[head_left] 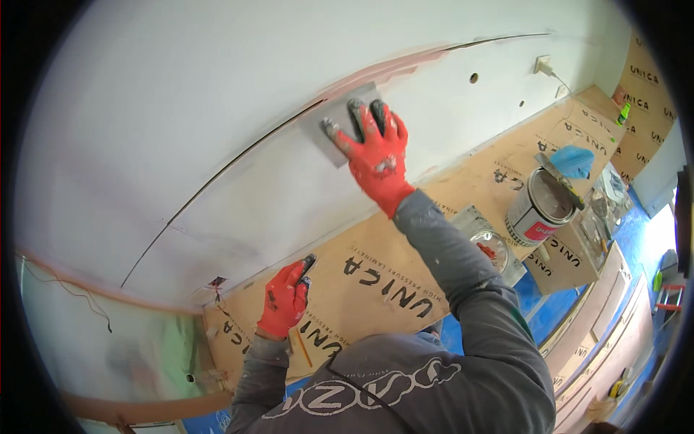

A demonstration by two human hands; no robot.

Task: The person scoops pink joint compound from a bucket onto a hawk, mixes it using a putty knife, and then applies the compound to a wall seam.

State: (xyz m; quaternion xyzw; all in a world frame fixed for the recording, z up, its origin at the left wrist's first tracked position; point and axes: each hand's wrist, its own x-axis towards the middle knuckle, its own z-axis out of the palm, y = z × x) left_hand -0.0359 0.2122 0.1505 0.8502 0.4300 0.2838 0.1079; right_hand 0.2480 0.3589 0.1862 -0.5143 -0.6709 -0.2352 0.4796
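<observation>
My right hand (379,163), in a red glove with dark, filler-smeared fingertips, presses a flat metal putty spreader (334,148) against the white wall (217,87). Its fingers lie along the back of the blade, just below a long dark crack (238,155). Pinkish filler (390,71) covers the stretch of crack above and right of the blade. Lower and to the left, my left hand (282,300), gloved alike, is held in front of the cardboard covering. Its fingers are bent together; whether anything is between them is hidden.
Printed brown cardboard (361,278) covers the surface below the wall. On the right stand an open filler tin (524,217), a round lid (491,249) with reddish paste and a blue cloth (572,160). Loose wires hang from a wall opening (217,283); a plug sits in a socket (542,65).
</observation>
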